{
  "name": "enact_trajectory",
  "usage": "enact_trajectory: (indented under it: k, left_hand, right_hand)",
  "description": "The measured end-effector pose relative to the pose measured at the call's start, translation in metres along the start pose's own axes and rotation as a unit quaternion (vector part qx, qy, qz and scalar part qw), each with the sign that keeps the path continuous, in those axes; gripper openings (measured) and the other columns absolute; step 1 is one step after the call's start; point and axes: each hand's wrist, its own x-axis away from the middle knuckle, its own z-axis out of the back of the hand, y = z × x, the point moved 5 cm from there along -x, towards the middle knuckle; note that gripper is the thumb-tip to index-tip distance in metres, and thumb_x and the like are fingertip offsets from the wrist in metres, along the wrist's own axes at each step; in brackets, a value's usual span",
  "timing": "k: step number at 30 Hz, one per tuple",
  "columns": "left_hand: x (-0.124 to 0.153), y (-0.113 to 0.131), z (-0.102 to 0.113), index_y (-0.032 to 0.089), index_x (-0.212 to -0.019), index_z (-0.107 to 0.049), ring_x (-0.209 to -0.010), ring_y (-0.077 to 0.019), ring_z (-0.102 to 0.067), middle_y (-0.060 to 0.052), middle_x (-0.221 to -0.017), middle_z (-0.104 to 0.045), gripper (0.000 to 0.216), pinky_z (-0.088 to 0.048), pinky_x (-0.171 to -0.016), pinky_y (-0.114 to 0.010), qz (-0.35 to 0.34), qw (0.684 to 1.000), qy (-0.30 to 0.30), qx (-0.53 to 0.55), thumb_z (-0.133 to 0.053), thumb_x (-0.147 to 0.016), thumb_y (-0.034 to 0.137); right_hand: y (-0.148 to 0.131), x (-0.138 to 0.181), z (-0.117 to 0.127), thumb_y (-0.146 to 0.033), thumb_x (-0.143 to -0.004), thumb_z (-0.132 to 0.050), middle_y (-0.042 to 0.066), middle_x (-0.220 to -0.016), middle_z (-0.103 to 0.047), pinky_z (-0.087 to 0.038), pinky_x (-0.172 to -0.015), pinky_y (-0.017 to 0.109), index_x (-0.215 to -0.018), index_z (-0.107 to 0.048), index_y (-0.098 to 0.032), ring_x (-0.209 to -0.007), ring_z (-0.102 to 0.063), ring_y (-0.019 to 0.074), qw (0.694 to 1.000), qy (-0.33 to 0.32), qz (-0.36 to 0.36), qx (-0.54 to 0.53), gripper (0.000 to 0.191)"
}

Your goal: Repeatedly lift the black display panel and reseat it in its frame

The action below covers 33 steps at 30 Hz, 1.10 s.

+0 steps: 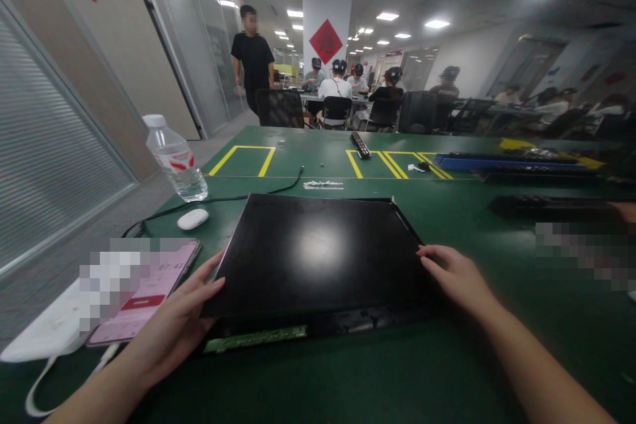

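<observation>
A flat black LCD panel (278, 271) lies in front of me, a ceiling light mirrored in its glossy face. Its left edge is gripped by my left hand (186, 308), thumb on top and fingers around the side. My right hand (460, 278) pinches at the right edge with thumb and forefinger; its other fingers are partly hidden. Under the panel shows a black frame (382, 319), jutting out at the near side and along the right. A green circuit board strip (256, 339) runs along the near left edge.
On the left are a phone (154, 298), a white power bank (54, 318), a white oval case (193, 218), a water bottle (176, 162) and a black cable (233, 198). Beyond lie a dark slotted strip (360, 145) and yellow tape marks. A co-worker's arm and dark parts are at right.
</observation>
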Motion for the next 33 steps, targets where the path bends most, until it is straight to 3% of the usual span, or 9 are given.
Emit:
enact_trajectory:
  k: [12, 26, 33]
  left_hand:
    - [0.001, -0.001, 0.0, 0.034, -0.148, -0.064, -0.118, -0.0327, -0.076, -0.006, -0.134, -0.079, 0.085, -0.065, -0.077, -0.032, -0.012, 1.0, -0.016, -0.008, -0.095, -0.069, 0.024]
    - [0.001, -0.001, 0.001, 0.035, -0.146, -0.064, -0.117, -0.0335, -0.076, -0.006, -0.134, -0.08, 0.084, -0.063, -0.075, -0.034, -0.008, 1.0, -0.014, -0.021, -0.095, -0.068, 0.028]
    - [0.01, 0.005, -0.008, 0.035, -0.143, -0.067, -0.121, -0.0352, -0.074, -0.005, -0.132, -0.08, 0.084, -0.061, -0.073, -0.034, -0.005, 1.0, 0.003, -0.025, -0.095, -0.064, 0.03]
  right_hand:
    - [-0.002, 0.0, 0.002, -0.051, -0.081, -0.062, 0.007, -0.113, -0.082, -0.054, -0.104, 0.051, -0.089, -0.081, -0.03, -0.112, -0.074, 0.0321, 1.0, -0.001, -0.004, -0.005, 0.029]
    - [0.002, -0.002, 0.001, -0.051, -0.079, -0.061, 0.008, -0.114, -0.082, -0.053, -0.104, 0.052, -0.091, -0.082, -0.029, -0.113, -0.073, 0.0329, 1.0, -0.006, -0.017, 0.0, 0.033]
    - [-0.004, -0.001, 0.004, -0.053, -0.087, -0.055, 0.007, -0.112, -0.083, -0.057, -0.098, 0.046, -0.104, -0.078, -0.027, -0.109, -0.075, 0.0313, 0.997, 0.004, -0.053, -0.058, 0.039]
